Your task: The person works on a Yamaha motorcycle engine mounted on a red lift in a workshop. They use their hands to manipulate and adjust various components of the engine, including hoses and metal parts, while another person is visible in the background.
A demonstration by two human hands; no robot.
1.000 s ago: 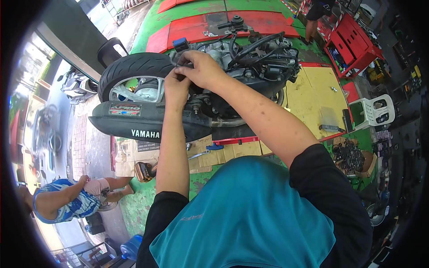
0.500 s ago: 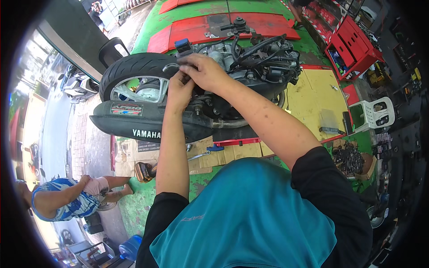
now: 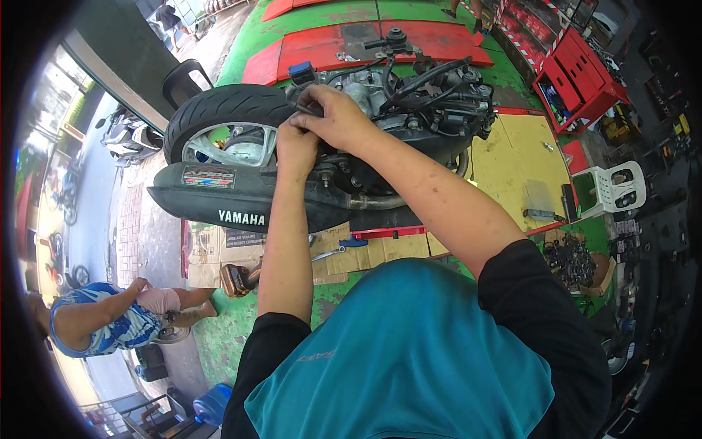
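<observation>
A stripped scooter engine with its rear wheel and black exhaust lies across a red lift. My left hand and my right hand meet just above the wheel hub, next to the engine. Both pinch a small dark part or hose end between their fingertips; the part itself is mostly hidden by my fingers. A blue connector sits just behind my hands.
A wrench and a blue-handled tool lie on cardboard below the exhaust. A white plastic stool and a red tool cart stand to the right. Another person crouches at lower left.
My hands have closed tighter together on the small part and shifted slightly right toward the engine. The view has tilted a little.
</observation>
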